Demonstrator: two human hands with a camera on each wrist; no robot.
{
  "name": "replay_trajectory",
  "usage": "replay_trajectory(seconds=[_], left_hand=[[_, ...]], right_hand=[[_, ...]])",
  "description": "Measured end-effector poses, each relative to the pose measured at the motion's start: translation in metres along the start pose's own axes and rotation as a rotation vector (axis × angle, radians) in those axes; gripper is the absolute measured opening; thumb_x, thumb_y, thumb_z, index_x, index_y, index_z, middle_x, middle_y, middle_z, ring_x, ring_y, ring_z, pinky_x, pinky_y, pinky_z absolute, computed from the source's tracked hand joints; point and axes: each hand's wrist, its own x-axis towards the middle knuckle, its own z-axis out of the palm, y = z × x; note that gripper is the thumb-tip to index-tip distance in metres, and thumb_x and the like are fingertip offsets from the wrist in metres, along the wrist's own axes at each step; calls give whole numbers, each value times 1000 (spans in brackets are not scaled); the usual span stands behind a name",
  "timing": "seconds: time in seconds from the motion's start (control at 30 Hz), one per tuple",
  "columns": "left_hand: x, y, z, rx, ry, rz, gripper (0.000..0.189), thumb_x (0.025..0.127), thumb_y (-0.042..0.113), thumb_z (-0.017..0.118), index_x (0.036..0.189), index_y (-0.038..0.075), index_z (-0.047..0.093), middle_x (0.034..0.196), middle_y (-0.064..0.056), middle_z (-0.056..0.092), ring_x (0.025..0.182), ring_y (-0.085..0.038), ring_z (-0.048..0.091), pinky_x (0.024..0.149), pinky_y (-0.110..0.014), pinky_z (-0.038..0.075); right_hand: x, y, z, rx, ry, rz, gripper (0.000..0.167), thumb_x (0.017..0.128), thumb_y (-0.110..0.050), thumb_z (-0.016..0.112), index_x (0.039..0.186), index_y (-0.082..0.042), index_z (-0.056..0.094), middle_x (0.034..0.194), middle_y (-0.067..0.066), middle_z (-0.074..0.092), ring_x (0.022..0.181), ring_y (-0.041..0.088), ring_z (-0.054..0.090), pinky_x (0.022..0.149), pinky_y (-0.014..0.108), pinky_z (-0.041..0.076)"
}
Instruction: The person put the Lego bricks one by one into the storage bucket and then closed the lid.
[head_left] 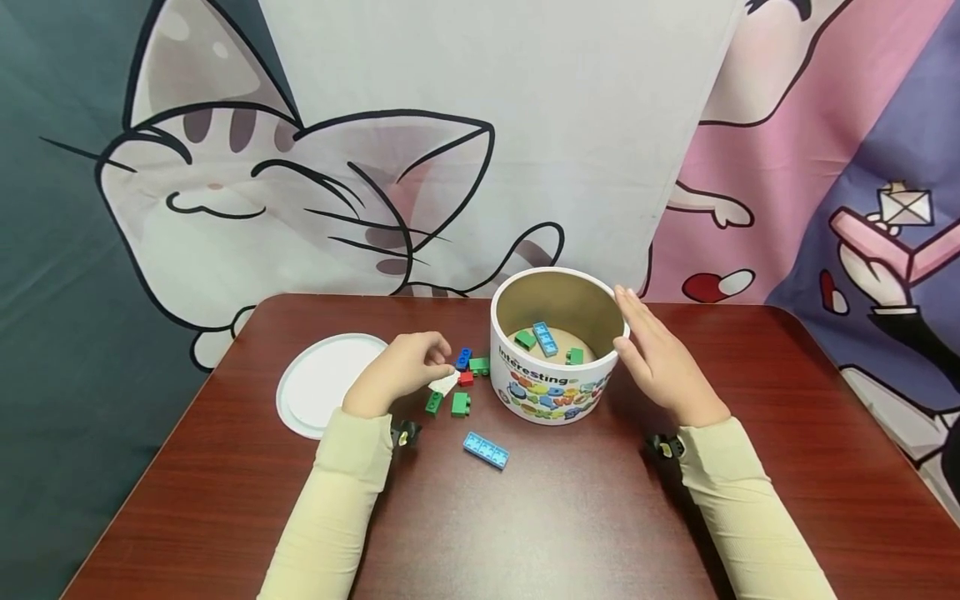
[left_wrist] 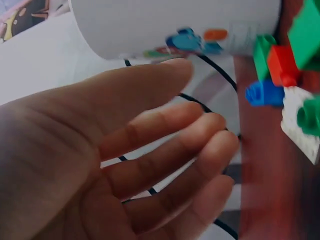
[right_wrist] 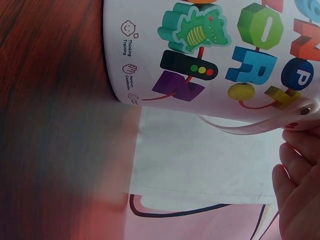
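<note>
My left hand (head_left: 405, 367) hovers over a small group of building bricks left of a round bucket, fingers loosely bent and nothing between them. Below it lie a blue brick (head_left: 463, 359), a red brick (head_left: 467, 379), a white flat piece (left_wrist: 295, 127) and several green bricks (head_left: 461, 405). My right hand (head_left: 663, 367) is at the right side of the white bucket (head_left: 551, 400), its fingers extended along the rim. Inside the bucket are a light blue brick (head_left: 545, 339) and green bricks (head_left: 574, 357). The right wrist view shows the fingertips near the bucket's handle (right_wrist: 240, 131).
A round white lid (head_left: 315, 392) lies on the brown table (head_left: 585, 533) at the left. Another light blue brick (head_left: 486, 450) lies in front of the bucket. Behind the table hangs a cloth (head_left: 570, 125) with cartoon drawings.
</note>
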Motion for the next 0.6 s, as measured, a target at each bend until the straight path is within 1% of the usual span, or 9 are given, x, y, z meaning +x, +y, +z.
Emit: replay_trajectory(seconds=[0.13,0.27,0.47,0.6], left_hand=[[0,-8,-2,24,-32,-49,20,90,15,77,103,1,68,89,-5,69,85,-20,63,80,-39,54],[-3,-15,-5,2,-85,-82,24,86,13,80,104,3,69,91,-4,68,85,-19,61,80,-38,52],[-5,-28,-8,-21,-218,-64,28,81,10,85,104,3,72,97,-5,69,91,-20,62,86,-39,52],[-4,-32,-7,-39,-278,-43,28,79,6,85,103,3,72,98,-6,70,93,-21,63,88,-38,53]], right_hand=[[0,1,0,-2,-2,5,64,104,-31,53,159,-6,31,163,14,31,151,34,26,123,30,16],[0,-1,-1,-2,-5,10,64,104,-29,55,159,-6,31,163,13,31,152,31,25,123,28,16],[1,-3,-1,0,5,-2,64,105,-33,53,158,-5,32,163,15,32,151,35,27,123,29,17],[0,-3,-1,5,7,0,64,105,-34,53,158,-5,32,163,15,32,151,32,26,123,29,17]])
